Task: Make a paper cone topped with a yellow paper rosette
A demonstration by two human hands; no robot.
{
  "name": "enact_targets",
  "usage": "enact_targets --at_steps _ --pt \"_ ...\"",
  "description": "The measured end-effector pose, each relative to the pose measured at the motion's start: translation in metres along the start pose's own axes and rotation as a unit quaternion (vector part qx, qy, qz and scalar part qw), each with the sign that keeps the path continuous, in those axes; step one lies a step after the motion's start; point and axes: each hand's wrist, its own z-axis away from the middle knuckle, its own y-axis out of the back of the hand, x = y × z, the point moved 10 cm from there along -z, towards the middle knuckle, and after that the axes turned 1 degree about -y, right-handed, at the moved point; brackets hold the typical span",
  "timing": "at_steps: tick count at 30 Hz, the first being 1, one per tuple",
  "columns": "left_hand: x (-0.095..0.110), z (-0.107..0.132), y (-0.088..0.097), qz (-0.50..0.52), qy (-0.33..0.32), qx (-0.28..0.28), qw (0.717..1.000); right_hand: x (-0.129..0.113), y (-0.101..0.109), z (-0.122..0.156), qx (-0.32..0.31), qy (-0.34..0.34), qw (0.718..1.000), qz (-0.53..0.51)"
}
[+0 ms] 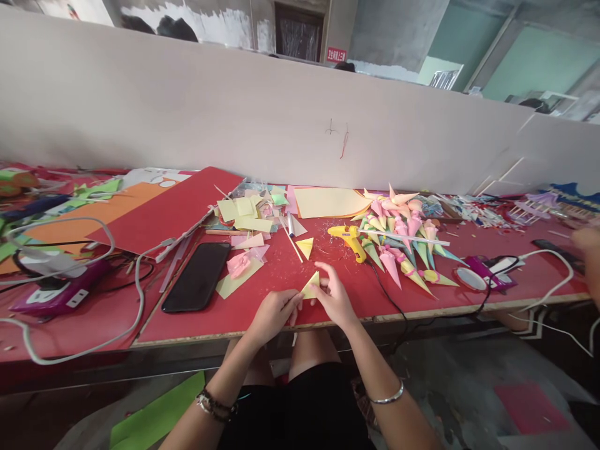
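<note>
Both my hands hold a small yellow paper piece (310, 287) just above the front edge of the red table (220, 322). My left hand (275, 314) pinches its lower left corner with closed fingers. My right hand (334, 298) grips its right side, fingers curled round the paper. The paper is folded into a pointed, cone-like shape. Another yellow triangle (305, 247) lies flat on the table behind my hands.
A black phone (197, 276) lies left of my hands. A yellow glue gun (349, 240) and a pile of pink and yellow paper cones (403, 240) sit to the right. Paper sheets, cables and a purple device (56, 294) crowd the left. Another person's hand (588, 247) shows at the far right.
</note>
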Motion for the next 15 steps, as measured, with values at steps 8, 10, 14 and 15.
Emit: enact_targets --at_steps 8,10,14,15 --pt "0.001 0.004 0.013 -0.276 0.015 0.115 0.954 -0.011 0.005 -0.001 0.046 0.057 0.976 0.207" --pt "0.007 0.005 0.016 -0.342 0.007 0.137 0.93 -0.011 0.002 -0.001 0.051 0.061 0.954 0.289" --pt "0.012 0.005 0.018 -0.383 0.007 0.143 0.912 -0.019 -0.008 0.0 0.054 0.094 0.884 0.455" --pt "0.012 0.005 0.018 -0.383 0.012 0.141 0.913 -0.024 -0.011 0.002 0.056 0.112 0.867 0.483"
